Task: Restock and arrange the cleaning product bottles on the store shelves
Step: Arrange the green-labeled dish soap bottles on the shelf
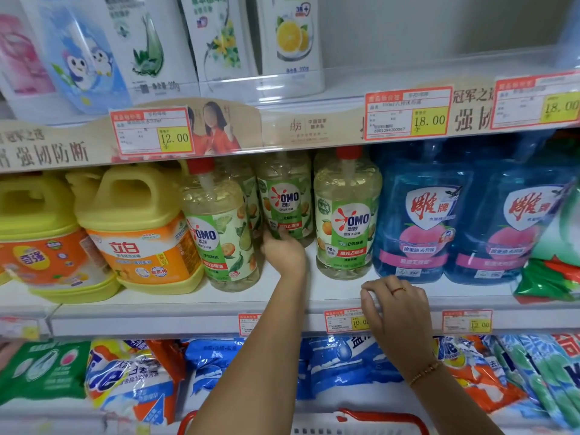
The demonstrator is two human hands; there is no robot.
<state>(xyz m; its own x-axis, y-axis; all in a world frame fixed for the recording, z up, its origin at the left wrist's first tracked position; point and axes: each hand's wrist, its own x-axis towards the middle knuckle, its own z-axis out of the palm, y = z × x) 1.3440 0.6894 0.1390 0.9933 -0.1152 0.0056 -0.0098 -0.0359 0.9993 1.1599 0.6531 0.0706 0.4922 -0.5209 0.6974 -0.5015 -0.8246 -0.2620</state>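
Three clear OMO dish-soap bottles with red pump caps stand on the middle shelf (pixel 188 301). One OMO bottle (pixel 219 233) is at the front left and another OMO bottle (pixel 346 221) at the front right. The third, rear OMO bottle (pixel 287 196) stands further back between them. My left hand (pixel 282 251) reaches into that gap and grips the lower part of the rear bottle. My right hand (pixel 397 312) rests on the shelf's front edge beside a price tag (pixel 345 320), fingers curled over the lip.
Yellow detergent jugs (pixel 138 233) fill the shelf's left side and two blue bottles (pixel 417 215) its right. Bagged washing powder (pixel 131 381) lies on the shelf below. White refill pouches (pixel 150 42) stand on the upper shelf. A red-rimmed basket (pixel 361 419) sits at the bottom.
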